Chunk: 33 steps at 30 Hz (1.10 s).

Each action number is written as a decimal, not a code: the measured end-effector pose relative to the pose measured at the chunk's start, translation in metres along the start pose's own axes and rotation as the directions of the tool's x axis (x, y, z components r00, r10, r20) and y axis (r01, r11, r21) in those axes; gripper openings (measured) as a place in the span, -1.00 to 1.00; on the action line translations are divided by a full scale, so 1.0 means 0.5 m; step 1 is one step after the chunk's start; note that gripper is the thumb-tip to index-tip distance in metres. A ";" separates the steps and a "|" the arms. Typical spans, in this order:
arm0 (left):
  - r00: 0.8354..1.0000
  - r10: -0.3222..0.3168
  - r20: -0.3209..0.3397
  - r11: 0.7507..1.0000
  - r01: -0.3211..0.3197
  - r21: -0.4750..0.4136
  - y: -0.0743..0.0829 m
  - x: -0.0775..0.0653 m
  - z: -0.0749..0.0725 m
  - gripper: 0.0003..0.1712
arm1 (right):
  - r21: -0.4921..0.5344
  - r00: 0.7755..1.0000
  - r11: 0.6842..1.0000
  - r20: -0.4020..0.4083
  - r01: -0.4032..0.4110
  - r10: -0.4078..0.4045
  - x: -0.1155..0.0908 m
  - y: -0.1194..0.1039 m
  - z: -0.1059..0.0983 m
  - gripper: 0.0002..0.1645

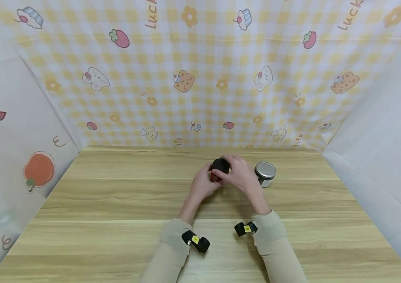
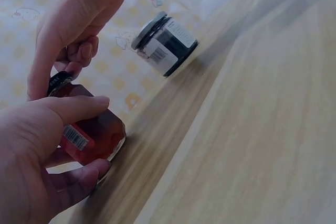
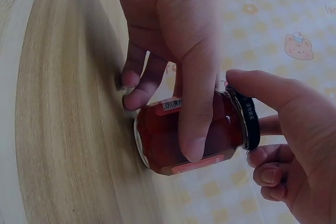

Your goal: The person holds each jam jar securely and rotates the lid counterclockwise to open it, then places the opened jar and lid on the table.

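Note:
A glass jar of dark red contents (image 3: 163, 135) with a red barcode label and a black lid (image 3: 250, 121) stands near the table's back. Around its body curls my left hand (image 1: 202, 184), thumb on one side and fingers on the other. My right hand (image 1: 240, 173) grips the black lid from the right, thumb and fingers at its rim. In the head view the lid (image 1: 220, 165) is on top, and the hands cover much of the jar's body. The left wrist view shows the thumb lying across the jar (image 2: 97, 129) above its barcode.
Just right of the hands stands a second jar (image 1: 265, 174) with a silver lid, dark contents and a white label. Behind the wooden table (image 1: 133, 212) hangs a yellow checked cloth (image 1: 207, 106); white cloths flank both sides. Each wrist wears a small black camera (image 1: 196, 241).

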<state>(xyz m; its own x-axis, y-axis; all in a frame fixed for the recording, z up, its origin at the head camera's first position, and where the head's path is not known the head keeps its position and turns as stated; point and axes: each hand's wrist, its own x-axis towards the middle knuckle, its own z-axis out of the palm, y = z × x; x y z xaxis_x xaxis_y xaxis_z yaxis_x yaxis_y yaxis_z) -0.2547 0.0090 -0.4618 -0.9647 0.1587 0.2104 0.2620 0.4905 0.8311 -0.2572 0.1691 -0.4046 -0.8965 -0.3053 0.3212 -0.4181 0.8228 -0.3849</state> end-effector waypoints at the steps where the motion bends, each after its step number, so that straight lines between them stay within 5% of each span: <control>1: 1.000 0.001 -0.003 1.000 -0.001 -0.005 -0.001 0.000 0.001 -0.35 | 0.002 1.000 1.000 0.003 -0.003 0.003 0.001 0.000 0.000 -0.28; 19: 0.998 0.032 -0.060 0.999 -0.030 0.039 0.012 -0.004 0.003 -0.58 | 0.088 1.000 0.996 -0.017 -0.015 0.016 -0.002 0.000 -0.017 -0.44; 33: 0.991 0.109 -0.082 0.993 -0.106 0.046 0.068 -0.017 -0.040 -0.60 | 0.138 0.991 0.986 -0.108 0.098 -0.083 -0.008 -0.026 -0.067 -0.47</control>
<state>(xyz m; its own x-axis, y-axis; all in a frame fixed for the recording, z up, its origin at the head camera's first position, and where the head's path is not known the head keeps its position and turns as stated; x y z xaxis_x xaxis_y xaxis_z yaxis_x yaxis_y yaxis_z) -0.2379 0.0070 -0.4250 -0.9292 0.1402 0.3418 0.3637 0.5098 0.7796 -0.2430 0.1756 -0.3718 -0.8376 -0.3188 0.4436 -0.5198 0.7149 -0.4677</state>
